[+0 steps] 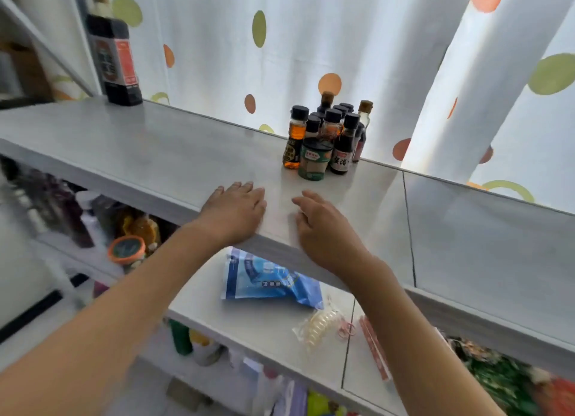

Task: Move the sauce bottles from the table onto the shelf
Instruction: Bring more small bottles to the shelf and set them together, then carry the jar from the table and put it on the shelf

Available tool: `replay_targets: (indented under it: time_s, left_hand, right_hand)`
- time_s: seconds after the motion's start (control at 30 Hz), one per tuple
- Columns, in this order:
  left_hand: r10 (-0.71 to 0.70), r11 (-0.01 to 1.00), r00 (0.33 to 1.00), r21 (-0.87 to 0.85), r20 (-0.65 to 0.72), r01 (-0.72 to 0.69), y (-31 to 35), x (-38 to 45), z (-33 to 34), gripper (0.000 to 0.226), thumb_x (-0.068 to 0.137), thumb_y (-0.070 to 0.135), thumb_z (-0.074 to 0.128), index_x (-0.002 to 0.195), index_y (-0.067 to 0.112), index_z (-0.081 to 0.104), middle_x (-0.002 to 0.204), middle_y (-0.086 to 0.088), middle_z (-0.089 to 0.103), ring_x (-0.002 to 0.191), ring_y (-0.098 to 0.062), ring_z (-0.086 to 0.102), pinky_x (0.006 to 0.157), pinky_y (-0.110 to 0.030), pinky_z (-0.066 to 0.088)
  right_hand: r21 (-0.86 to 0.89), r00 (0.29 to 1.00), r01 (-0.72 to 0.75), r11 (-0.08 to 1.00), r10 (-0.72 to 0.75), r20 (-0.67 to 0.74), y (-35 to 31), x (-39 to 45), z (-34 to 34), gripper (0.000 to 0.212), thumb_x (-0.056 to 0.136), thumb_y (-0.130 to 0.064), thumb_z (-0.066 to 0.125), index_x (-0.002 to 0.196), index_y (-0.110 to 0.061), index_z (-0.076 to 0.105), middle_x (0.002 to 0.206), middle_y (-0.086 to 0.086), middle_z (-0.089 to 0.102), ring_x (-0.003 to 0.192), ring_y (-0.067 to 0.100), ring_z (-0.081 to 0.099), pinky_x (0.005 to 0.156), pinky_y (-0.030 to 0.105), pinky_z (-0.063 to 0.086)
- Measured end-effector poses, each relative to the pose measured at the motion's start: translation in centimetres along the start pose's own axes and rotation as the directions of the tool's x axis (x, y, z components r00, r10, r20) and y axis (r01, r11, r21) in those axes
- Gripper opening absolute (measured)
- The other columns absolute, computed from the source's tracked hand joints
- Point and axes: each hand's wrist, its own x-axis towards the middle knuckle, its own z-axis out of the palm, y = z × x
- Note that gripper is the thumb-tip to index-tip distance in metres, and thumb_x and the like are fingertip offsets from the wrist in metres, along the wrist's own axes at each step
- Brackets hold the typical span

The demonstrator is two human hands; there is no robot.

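Several small sauce bottles with black caps stand clustered at the back of the top shelf board, with a green-labelled jar in front of them. A large dark bottle stands at the shelf's far left. My left hand lies flat, palm down, on the shelf's front edge and holds nothing. My right hand hovers beside it with loosely bent fingers, also holding nothing. Both hands are a short way in front of the bottle cluster.
A dotted white curtain hangs behind the shelf. On the lower board lie a blue packet, a cream hair clip and a red strip. More jars and bottles fill the lower levels at left.
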Motion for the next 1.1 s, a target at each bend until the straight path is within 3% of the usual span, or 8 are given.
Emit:
replay_targets:
  time_s: [0.1, 0.17, 0.23, 0.3, 0.4, 0.63, 0.9, 1.1]
  left_hand:
    - [-0.045, 0.998, 0.996, -0.036, -0.078, 0.043, 0.7, -6.4, 0.5, 0.047, 0.106, 0.035, 0.024, 0.152, 0.025, 0.027, 0.161, 0.001, 0.020, 0.148, -0.018, 0.017, 0.119, -0.039, 0.010]
    - [-0.157, 0.987, 0.982, -0.050, -0.105, 0.152, 1.3, -11.0, 0.9, 0.046, 0.105, 0.036, 0.028, 0.151, 0.026, 0.031, 0.160, 0.002, 0.026, 0.146, -0.019, 0.024, 0.117, -0.042, 0.019]
    - [-0.340, 0.935, 0.934, -0.146, -0.108, 0.323, 1.6, -14.9, 0.5, 0.040, 0.104, 0.033, 0.033, 0.140, 0.024, 0.048, 0.147, -0.002, 0.047, 0.131, -0.023, 0.044, 0.107, -0.041, 0.036]
    - [-0.429, 0.896, 0.886, -0.206, -0.177, 0.393, 1.5, -18.4, -0.1, 0.039, 0.104, 0.029, 0.036, 0.138, 0.021, 0.052, 0.144, -0.002, 0.051, 0.130, -0.022, 0.046, 0.109, -0.039, 0.038]
    - [-0.414, 0.910, 0.857, -0.142, -0.305, 0.389, 0.8, -23.1, -0.4, 0.044, 0.104, 0.027, 0.036, 0.147, 0.019, 0.040, 0.154, -0.002, 0.037, 0.144, -0.019, 0.029, 0.118, -0.044, 0.024]
    - [-0.609, 0.791, 0.750, -0.136, -0.257, 0.596, -2.9, -36.6, 0.4, 0.047, 0.103, 0.036, 0.035, 0.145, 0.016, 0.040, 0.155, -0.003, 0.035, 0.145, -0.019, 0.025, 0.117, -0.040, 0.025]
    - [-0.775, 0.605, 0.516, -0.194, -0.364, 0.772, -7.3, -57.8, 1.8, 0.045, 0.103, 0.032, 0.037, 0.142, 0.010, 0.045, 0.151, -0.007, 0.041, 0.143, -0.022, 0.029, 0.117, -0.046, 0.023]
    - [-0.908, 0.361, 0.197, -0.448, -0.371, 0.818, -9.4, -77.3, 4.0, 0.048, 0.104, 0.031, 0.034, 0.148, 0.011, 0.035, 0.156, -0.008, 0.032, 0.146, -0.021, 0.024, 0.119, -0.042, 0.022]
  right_hand:
    - [-0.164, 0.986, 0.159, 0.974, -0.165, -0.026, -0.2, -2.7, 1.0, 0.032, 0.101, -0.020, 0.040, 0.123, -0.011, 0.061, 0.132, 0.008, 0.060, 0.123, 0.029, 0.053, 0.104, 0.039, 0.040]
    - [-0.257, 0.964, 0.234, 0.938, -0.257, -0.061, -0.4, -5.4, 2.0, 0.035, 0.102, -0.024, 0.039, 0.131, -0.017, 0.057, 0.139, 0.003, 0.057, 0.132, 0.024, 0.048, 0.112, 0.039, 0.033]
    - [-0.113, 0.938, 0.329, 0.937, -0.338, -0.073, -1.4, -8.2, 3.1, 0.044, 0.104, -0.025, 0.033, 0.145, -0.020, 0.046, 0.154, 0.000, 0.042, 0.146, 0.016, 0.032, 0.122, 0.040, 0.013]
    - [0.036, 0.900, 0.435, 0.899, -0.435, -0.029, -3.1, -10.8, 4.4, 0.051, 0.103, -0.024, 0.026, 0.152, -0.018, 0.037, 0.161, -0.001, 0.030, 0.151, 0.012, 0.017, 0.124, 0.043, -0.001]
    - [0.093, 0.854, 0.514, 0.853, -0.519, 0.042, -5.8, -13.5, 6.5, 0.055, 0.102, -0.024, 0.024, 0.156, -0.016, 0.023, 0.164, 0.001, 0.017, 0.153, 0.013, 0.005, 0.124, 0.043, -0.004]
    - [0.158, 0.731, 0.637, 0.754, -0.657, 0.185, -14.0, -19.3, 10.1, 0.054, 0.107, -0.029, 0.021, 0.158, -0.018, 0.011, 0.166, -0.002, 0.003, 0.152, 0.009, -0.009, 0.122, 0.032, -0.012]
    - [0.342, 0.546, 0.742, 0.577, -0.816, 0.191, -28.3, -33.6, 15.8, 0.055, 0.106, -0.024, 0.032, 0.158, -0.015, 0.015, 0.165, -0.001, 0.005, 0.148, 0.003, -0.008, 0.122, 0.026, -0.007]
    - [0.489, 0.328, 0.765, 0.420, -0.907, 0.265, -39.2, -49.2, 22.1, 0.054, 0.104, -0.024, 0.030, 0.156, -0.012, 0.021, 0.165, 0.004, 0.014, 0.152, 0.012, 0.002, 0.124, 0.031, 0.000]
